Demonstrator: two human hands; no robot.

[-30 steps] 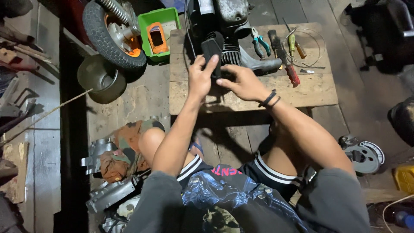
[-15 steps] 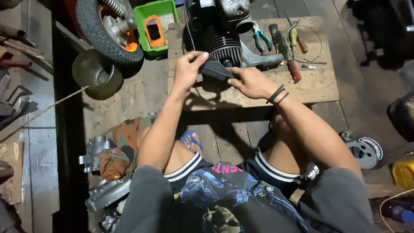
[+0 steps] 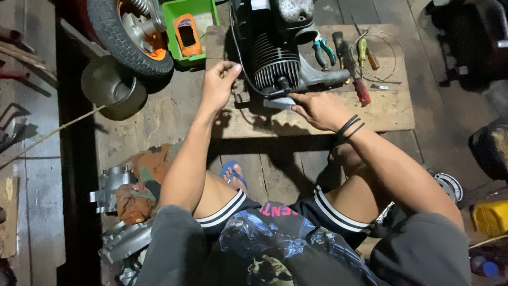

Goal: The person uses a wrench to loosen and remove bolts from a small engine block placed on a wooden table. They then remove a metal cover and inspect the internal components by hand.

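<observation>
A small black engine (image 3: 275, 50) with cooling fins sits on a low wooden board (image 3: 381, 114) in front of me. My left hand (image 3: 219, 85) is at the engine's left side, its fingertips pinched together near a black cable; what they pinch is too small to see. My right hand (image 3: 317, 108) rests on the board just below the engine, its fingers pressing on a pale flat piece (image 3: 279, 102) under the engine's lower edge. Two black bands circle my right wrist.
Pliers (image 3: 321, 50), screwdrivers (image 3: 353, 74) and a wire loop (image 3: 383, 50) lie on the board's right part. A green tray (image 3: 203, 10) holding an orange meter, a small wheel (image 3: 129, 34) and a metal pot (image 3: 111, 87) stand at the left. Metal parts and rags lie by my left knee.
The view has shifted, so the engine now sits higher in frame. My left hand moved from the engine's lower middle to its left side. My right hand stayed at the lower edge.
</observation>
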